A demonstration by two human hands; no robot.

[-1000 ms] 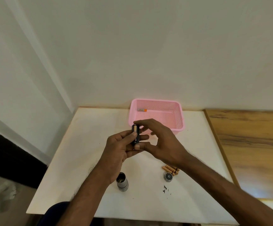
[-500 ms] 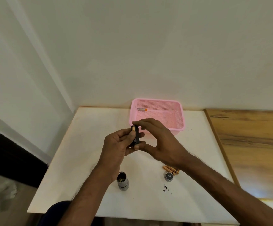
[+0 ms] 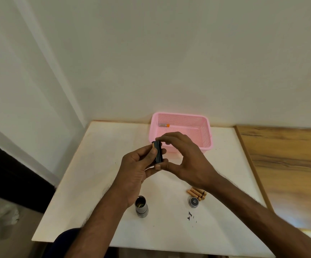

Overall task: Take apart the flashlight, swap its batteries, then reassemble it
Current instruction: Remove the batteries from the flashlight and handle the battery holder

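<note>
Above the middle of the white table (image 3: 95, 164), both hands hold a small black battery holder (image 3: 158, 152) upright. My left hand (image 3: 138, 168) grips its left side, thumb on the front. My right hand (image 3: 184, 157) pinches it, fingers on its top end and thumb under its bottom end. A copper-coloured battery end shows at the holder's upper left. The grey flashlight body (image 3: 141, 206) stands open-end up near the front. The round tail cap (image 3: 194, 202) lies to the right, beside a small pile of copper-coloured batteries (image 3: 196, 193).
A pink mesh basket (image 3: 205, 131) stands at the back of the table, with one orange-tipped battery (image 3: 164, 125) in it. A wooden surface (image 3: 288, 164) adjoins the table on the right. Small black marks (image 3: 190, 216) spot the table near the front.
Both hands with the holder have shifted slightly up and to the left. My right fingers have closed further over the holder's top end. The parts on the table have not moved.
</note>
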